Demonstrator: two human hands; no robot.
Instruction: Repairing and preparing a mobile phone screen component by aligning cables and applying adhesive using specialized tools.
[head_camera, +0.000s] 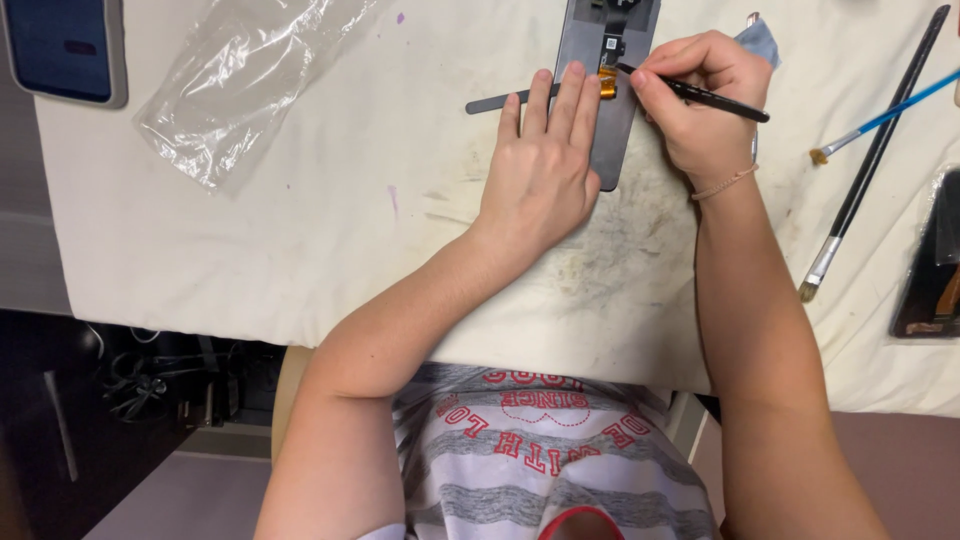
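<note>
Lying face down at the far middle of the cloth-covered table (300, 230): a dark phone screen panel (612, 130), its far end cut off by the top edge of the view. Thin, flat and stiff by the look of it, light in weight, probably glass-fronted and so brittle under bending or a sharp knock. On its back, a small orange flex connector (607, 83) below a dark ribbon, delicate and easily torn or creased.

Pressed flat on the panel's left side, palm down: the left hand (540, 170), fingers straight and together, fingertips right beside the connector, gripping nothing, only pinning the panel to the cloth. Closed in a pen grip around a slim black tool (700, 95): the right hand (700, 110), the tool's tip set at or just beside the connector; exact contact too small to tell.

Best held by the long edges or pinned flat as here, never by the ribbon. Smooth back likely slippery, though the cloth should give some hold.

Under the left fingers and running out to the left: a flat dark strip (490, 103), likely a pry tool. To the right, two paintbrushes, one long and black (870, 160), one with a blue handle (880, 118). At far left, an empty clear plastic bag (240, 80) and a grey-framed device (65, 45). At the right edge, another dark part in plastic (930, 260).
</note>
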